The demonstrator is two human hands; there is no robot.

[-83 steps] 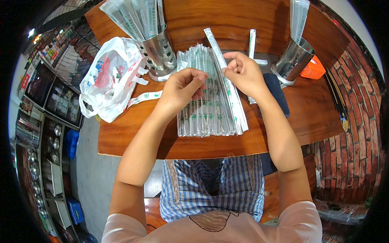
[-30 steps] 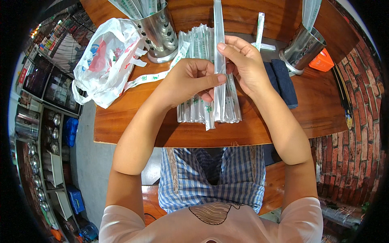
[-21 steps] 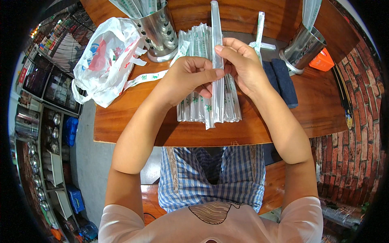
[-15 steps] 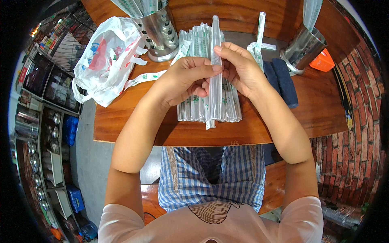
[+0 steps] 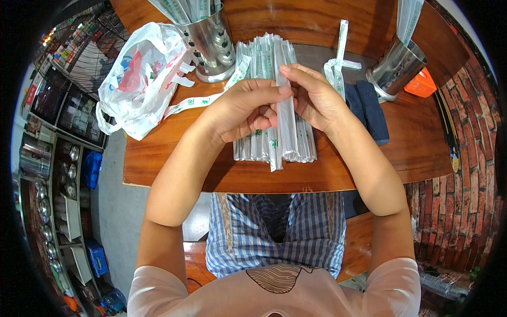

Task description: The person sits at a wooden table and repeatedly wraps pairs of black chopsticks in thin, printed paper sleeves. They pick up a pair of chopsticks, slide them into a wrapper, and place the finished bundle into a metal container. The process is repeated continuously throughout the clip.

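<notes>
Between my two hands is a long slim packet in clear plastic (image 5: 285, 127), which looks like wrapped chopsticks. My left hand (image 5: 245, 108) pinches it near its middle, thumb on top. From the other side, the thumb and fingers of my right hand (image 5: 315, 100) close on it a little higher up. It lies lengthwise over a row of similar packets (image 5: 257, 59), several with green print, side by side on the wooden table. I cannot tell whether it touches them. A white strip with green print (image 5: 196, 102) runs out from the row's left side, partly behind my left hand.
At the back left, a metal holder (image 5: 215, 50) full of packets stands beside a white plastic bag (image 5: 134, 100). Farther right are a looped white strip (image 5: 339, 53), a folded dark cloth (image 5: 372, 113), another metal holder (image 5: 396, 61) and an orange box (image 5: 421, 83). The table's edge (image 5: 248, 192) faces me.
The packet in my hands has come down toward me, its far end now lower over the row. Both hands keep their hold and have shifted slightly nearer to me.
</notes>
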